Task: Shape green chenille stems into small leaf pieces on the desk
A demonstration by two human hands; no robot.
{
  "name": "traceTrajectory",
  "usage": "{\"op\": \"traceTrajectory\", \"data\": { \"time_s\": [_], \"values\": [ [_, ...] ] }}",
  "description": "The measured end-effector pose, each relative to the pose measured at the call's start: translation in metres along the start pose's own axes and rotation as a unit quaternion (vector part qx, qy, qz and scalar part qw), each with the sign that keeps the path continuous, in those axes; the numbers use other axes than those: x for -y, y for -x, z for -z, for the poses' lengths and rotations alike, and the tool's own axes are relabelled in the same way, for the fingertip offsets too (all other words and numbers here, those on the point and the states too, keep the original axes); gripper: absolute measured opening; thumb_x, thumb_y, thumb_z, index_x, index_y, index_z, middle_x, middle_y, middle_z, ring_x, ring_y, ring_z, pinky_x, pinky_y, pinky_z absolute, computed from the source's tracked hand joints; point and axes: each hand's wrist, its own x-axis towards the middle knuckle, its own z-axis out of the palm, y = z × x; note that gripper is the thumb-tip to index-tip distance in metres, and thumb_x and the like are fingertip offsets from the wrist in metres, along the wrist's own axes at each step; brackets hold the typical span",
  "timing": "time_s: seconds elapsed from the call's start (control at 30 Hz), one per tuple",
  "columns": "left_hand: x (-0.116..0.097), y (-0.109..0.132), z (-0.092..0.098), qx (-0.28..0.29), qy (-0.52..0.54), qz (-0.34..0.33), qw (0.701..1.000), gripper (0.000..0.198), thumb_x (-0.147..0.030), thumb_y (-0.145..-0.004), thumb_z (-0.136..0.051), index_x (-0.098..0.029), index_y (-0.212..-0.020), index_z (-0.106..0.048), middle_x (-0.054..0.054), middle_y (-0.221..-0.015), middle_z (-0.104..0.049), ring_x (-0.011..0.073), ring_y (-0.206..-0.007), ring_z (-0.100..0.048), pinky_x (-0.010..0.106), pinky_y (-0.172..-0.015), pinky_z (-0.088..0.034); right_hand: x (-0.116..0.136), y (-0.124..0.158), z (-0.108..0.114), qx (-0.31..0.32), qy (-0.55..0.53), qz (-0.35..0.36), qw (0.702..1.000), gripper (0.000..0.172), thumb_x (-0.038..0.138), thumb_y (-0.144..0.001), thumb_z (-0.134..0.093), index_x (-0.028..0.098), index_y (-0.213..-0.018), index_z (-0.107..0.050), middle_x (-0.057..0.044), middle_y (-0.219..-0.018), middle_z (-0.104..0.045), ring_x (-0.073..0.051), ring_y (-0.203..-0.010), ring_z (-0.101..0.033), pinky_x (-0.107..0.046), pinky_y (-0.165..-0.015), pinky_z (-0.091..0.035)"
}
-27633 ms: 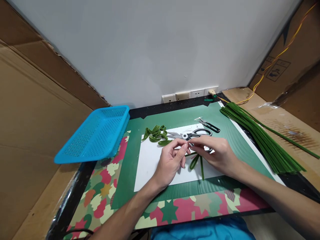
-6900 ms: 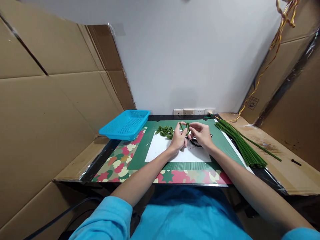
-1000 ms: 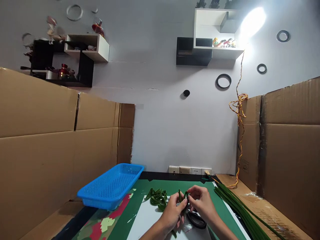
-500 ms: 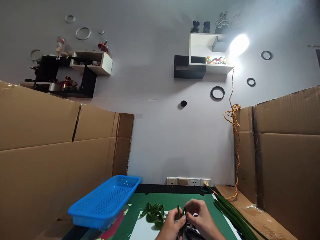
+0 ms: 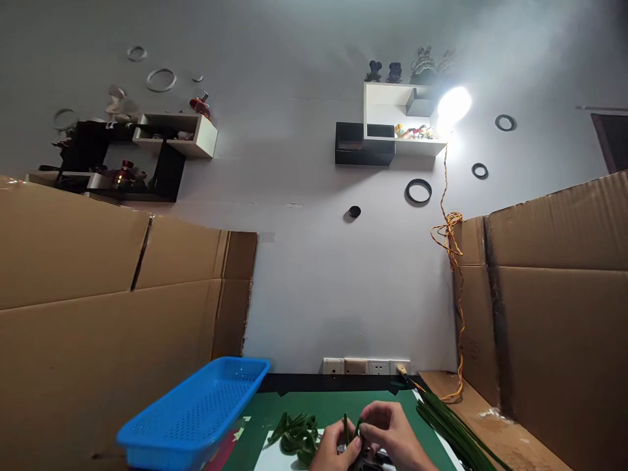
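At the bottom edge of the head view, my left hand (image 5: pixel 336 450) and my right hand (image 5: pixel 392 437) meet in a pinch around a green pipe-cleaner piece (image 5: pixel 346 428). One end of it sticks up between the fingers. Both hands hover over the white sheet (image 5: pixel 267 461) on the green mat (image 5: pixel 314 405). Just left of my left hand lies a small pile of bent green pipe-cleaner loops (image 5: pixel 297 435). My wrists and the lower part of the hands are cut off by the frame.
A blue perforated plastic basket (image 5: pixel 193 415) sits at the left of the table. A bundle of long green pipe cleaners (image 5: pixel 454 432) lies at the right. Cardboard walls (image 5: pixel 98 314) stand on both sides. Wall sockets (image 5: pixel 366 366), an orange-yellow cable (image 5: pixel 454 275) and shelves are behind.
The camera has tilted further upward, so the hands and table have slid to the bottom edge. The hands stay pinched together on the green piece.
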Motion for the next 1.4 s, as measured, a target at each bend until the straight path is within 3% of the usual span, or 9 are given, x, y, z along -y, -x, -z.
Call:
{"op": "traceTrajectory", "data": {
  "time_s": [0.13, 0.4, 0.63, 0.73, 0.93, 1.03, 1.17, 1.4],
  "values": [
    [0.003, 0.001, 0.002, 0.003, -0.044, -0.026, 0.999, 0.06, -0.076, -0.068, -0.081, -0.02, -0.079, -0.063, 0.007, -0.085, -0.065, 0.0243, -0.091, -0.064, 0.038, -0.087, -0.054, -0.001, 0.003, 0.0, -0.025, 0.01, -0.002, 1.0, 0.043, 0.043, -0.053, -0.09, 0.019, -0.076, -0.062, -0.002, -0.067, -0.068, -0.018, -0.053, -0.065, -0.029, -0.051, -0.053],
    [-0.002, 0.005, -0.002, -0.016, -0.057, -0.024, 0.998, 0.059, -0.073, -0.071, -0.081, -0.018, -0.084, -0.065, 0.006, -0.086, -0.065, 0.0228, -0.089, -0.062, 0.031, -0.079, -0.052, 0.003, 0.003, -0.005, -0.024, 0.075, 0.024, 0.997, 0.041, 0.048, -0.06, -0.081, 0.017, -0.08, -0.065, 0.002, -0.054, -0.061, -0.015, -0.04, -0.054, -0.026, -0.042, -0.046],
    [-0.011, 0.008, -0.009, -0.016, -0.007, 0.012, 1.0, 0.058, -0.067, -0.063, -0.088, -0.018, -0.084, -0.066, 0.005, -0.081, -0.065, 0.0252, -0.088, -0.062, 0.03, -0.074, -0.051, 0.03, 0.017, -0.003, -0.007, 0.203, 0.123, 0.971, 0.014, 0.03, -0.07, -0.077, 0.017, -0.07, -0.073, -0.003, -0.065, -0.071, -0.016, -0.061, -0.063, -0.023, -0.057, -0.047],
    [-0.016, 0.01, -0.014, -0.012, 0.002, 0.034, 0.999, 0.054, -0.065, -0.068, -0.086, -0.019, -0.087, -0.067, 0.004, -0.076, -0.064, 0.0251, -0.084, -0.063, 0.03, -0.071, -0.051, 0.04, 0.022, -0.001, 0.006, 0.23, 0.137, 0.964, 0.015, 0.032, -0.077, -0.074, 0.017, -0.071, -0.074, -0.004, -0.068, -0.073, -0.017, -0.062, -0.065, -0.023, -0.056, -0.047],
    [-0.029, 0.014, -0.019, 0.012, -0.041, -0.021, 0.999, 0.039, -0.052, -0.078, -0.081, -0.016, -0.083, -0.067, 0.007, -0.088, -0.071, 0.0252, -0.089, -0.064, 0.032, -0.081, -0.051, 0.047, 0.028, 0.005, 0.015, 0.238, 0.121, 0.964, 0.029, 0.042, -0.087, -0.071, 0.016, -0.074, -0.071, -0.004, -0.065, -0.069, -0.016, -0.056, -0.061, -0.023, -0.05, -0.046],
    [-0.031, 0.014, -0.021, 0.021, -0.033, -0.013, 0.999, 0.036, -0.049, -0.08, -0.08, -0.017, -0.087, -0.066, 0.004, -0.079, -0.068, 0.0197, -0.075, -0.062, 0.027, -0.067, -0.049, 0.047, 0.029, 0.01, 0.019, 0.234, 0.112, 0.966, 0.034, 0.048, -0.087, -0.072, 0.016, -0.075, -0.069, -0.004, -0.065, -0.068, -0.015, -0.052, -0.06, -0.023, -0.048, -0.046],
    [-0.026, 0.009, -0.024, 0.033, -0.017, 0.018, 0.999, 0.044, -0.058, -0.084, -0.072, -0.018, -0.099, -0.061, -0.004, -0.063, -0.058, 0.0086, -0.042, -0.044, 0.02, -0.042, -0.031, 0.049, 0.031, 0.017, 0.029, 0.227, 0.099, 0.968, 0.038, 0.053, -0.09, -0.067, 0.017, -0.08, -0.07, -0.004, -0.066, -0.068, -0.015, -0.052, -0.061, -0.024, -0.047, -0.049],
    [-0.018, -0.001, -0.028, 0.034, 0.008, 0.052, 0.998, 0.053, -0.065, -0.078, -0.073, -0.016, -0.093, -0.058, -0.008, -0.058, -0.051, 0.0048, -0.036, -0.033, 0.019, -0.038, -0.022, 0.058, 0.034, 0.03, 0.043, 0.222, 0.081, 0.971, 0.041, 0.056, -0.09, -0.065, 0.015, -0.089, -0.073, -0.006, -0.074, -0.071, -0.018, -0.059, -0.067, -0.026, -0.047, -0.056]
  ]
}}
